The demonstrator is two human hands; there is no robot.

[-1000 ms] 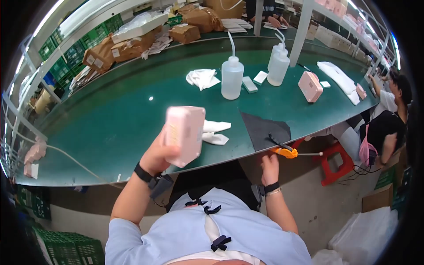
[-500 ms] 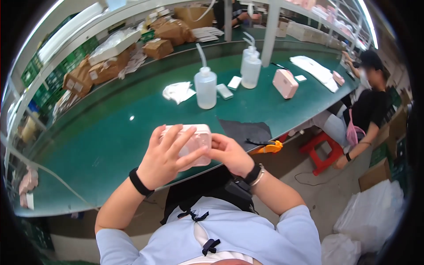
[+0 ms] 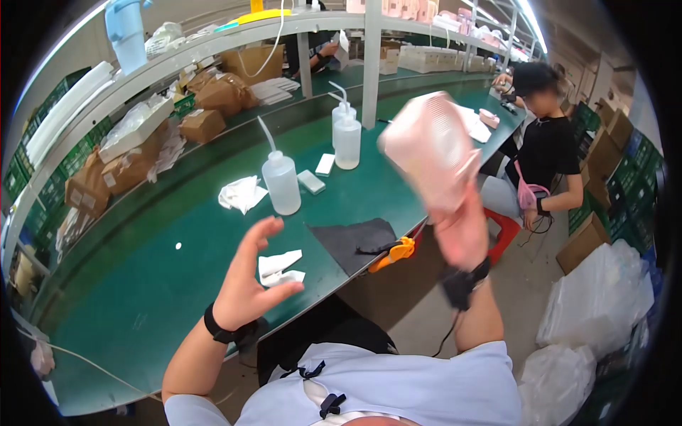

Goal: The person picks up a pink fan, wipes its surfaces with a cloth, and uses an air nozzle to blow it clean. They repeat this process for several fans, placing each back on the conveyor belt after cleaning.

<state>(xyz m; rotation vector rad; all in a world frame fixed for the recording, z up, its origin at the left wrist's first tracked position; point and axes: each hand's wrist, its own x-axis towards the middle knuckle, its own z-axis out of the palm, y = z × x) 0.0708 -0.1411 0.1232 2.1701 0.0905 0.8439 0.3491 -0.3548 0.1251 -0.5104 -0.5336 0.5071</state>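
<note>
Head view: right of center in the frame, the right hand (image 3: 463, 231) has its grip closed around the lower end of a pink box (image 3: 430, 153), blurred and held up above the near edge of the green desk (image 3: 170, 298). Left of center, the left hand (image 3: 245, 287) has its grip spread wide and holds nothing, beside folded white paper (image 3: 279, 268). A clear bottle (image 3: 282, 186) stands above it in the frame; dark cloth (image 3: 355, 241) lies at lower center.

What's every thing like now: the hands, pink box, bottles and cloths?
Pink box, raised, tilted, blurry
Left hand, open, empty
Right hand, gripping that box
Nearest bottle, upright
Bottles behind, upright
Crumpled cloth, bunched up
Black cloth, lying flat
</note>
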